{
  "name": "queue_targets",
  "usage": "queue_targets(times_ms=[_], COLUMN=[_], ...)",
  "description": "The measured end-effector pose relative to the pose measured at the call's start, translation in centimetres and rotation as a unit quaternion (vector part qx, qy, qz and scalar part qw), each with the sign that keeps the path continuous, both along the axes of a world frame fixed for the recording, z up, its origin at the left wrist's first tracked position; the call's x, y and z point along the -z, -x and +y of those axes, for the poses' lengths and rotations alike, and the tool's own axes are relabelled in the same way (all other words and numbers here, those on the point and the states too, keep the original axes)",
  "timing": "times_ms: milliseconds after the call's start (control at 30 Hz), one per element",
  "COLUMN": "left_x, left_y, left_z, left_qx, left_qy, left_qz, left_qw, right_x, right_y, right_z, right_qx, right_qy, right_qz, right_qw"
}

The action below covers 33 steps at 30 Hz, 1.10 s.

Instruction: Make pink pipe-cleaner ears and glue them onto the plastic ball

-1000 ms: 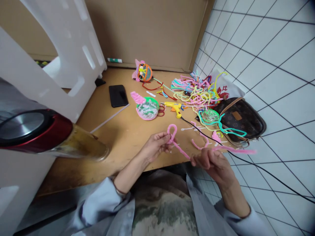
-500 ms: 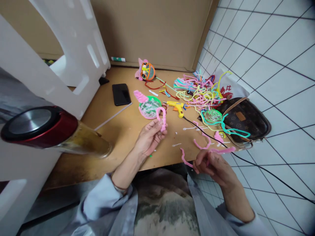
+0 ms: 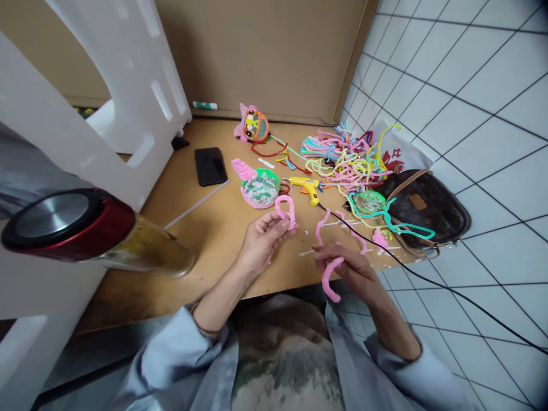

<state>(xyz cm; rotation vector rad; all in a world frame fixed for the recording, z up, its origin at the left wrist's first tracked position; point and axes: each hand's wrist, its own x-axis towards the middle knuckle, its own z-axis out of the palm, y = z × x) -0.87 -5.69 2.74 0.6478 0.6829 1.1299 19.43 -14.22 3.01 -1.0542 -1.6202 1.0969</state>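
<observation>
My left hand (image 3: 262,244) pinches a fuzzy pink pipe cleaner bent into a narrow loop (image 3: 286,201), which stands up above the fingertips. My right hand (image 3: 349,267), palm down near the table's front edge, is closed on another pink pipe cleaner. A curved end (image 3: 327,282) hangs below these fingers, and a wavy length (image 3: 318,228) rises from the fingertips. Whether both are one piece is hidden. Beyond the left hand lies a round green disc (image 3: 260,189) with a pink rim and a pink fuzzy ear shape (image 3: 243,170) on its edge.
A yellow glue gun (image 3: 309,187) trails a black cord to the right. Behind it is a heap of coloured pipe cleaners (image 3: 342,157), beside a brown handbag (image 3: 428,205). A phone (image 3: 210,166), a decorated face (image 3: 254,124) and a tall bottle (image 3: 141,240) stand or lie leftward.
My right hand has moved left, closer to the left hand, and turned, swinging its pink pipe cleaner round. The loop in my left hand looks more closed and has shifted slightly right.
</observation>
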Motion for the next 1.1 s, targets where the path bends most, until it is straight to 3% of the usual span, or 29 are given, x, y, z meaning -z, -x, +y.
queue_targets(times_ms=[200,300,467,600,667,733,867,1100], left_x=[-2.3,-2.6,-0.4,1.9,2.6,2.9,3.0,2.7], left_y=[-0.1,-0.5,-1.0,-1.3,-1.3,-1.2,-1.0,-1.2], left_z=[1.7,2.6,3.9,4.3,4.4,4.6,4.7,4.4], left_qx=[0.023,0.027,0.032,0.029,0.032,0.03,0.025,0.044], left_qy=[-0.111,-0.159,-0.183,-0.155,-0.136,-0.125,-0.132,-0.113], left_qz=[0.111,0.147,0.192,0.199,0.2,0.197,0.197,0.199], left_qw=[0.987,0.976,0.964,0.967,0.97,0.972,0.971,0.972], right_x=[0.0,0.7,3.4,4.9,5.0,4.7,4.5,5.0], right_y=[1.8,1.7,-1.8,-5.1,-5.5,-5.1,-3.8,-3.9], right_z=[-1.1,-1.3,0.1,2.2,2.8,3.0,2.3,0.1], right_qx=[-0.099,-0.088,0.003,0.168,0.184,0.173,0.149,0.121], right_qy=[0.015,-0.016,-0.075,-0.117,-0.121,-0.126,-0.122,-0.125], right_qz=[-0.12,-0.191,-0.299,-0.444,-0.497,-0.524,-0.532,-0.462], right_qw=[0.988,0.978,0.951,0.872,0.839,0.824,0.825,0.87])
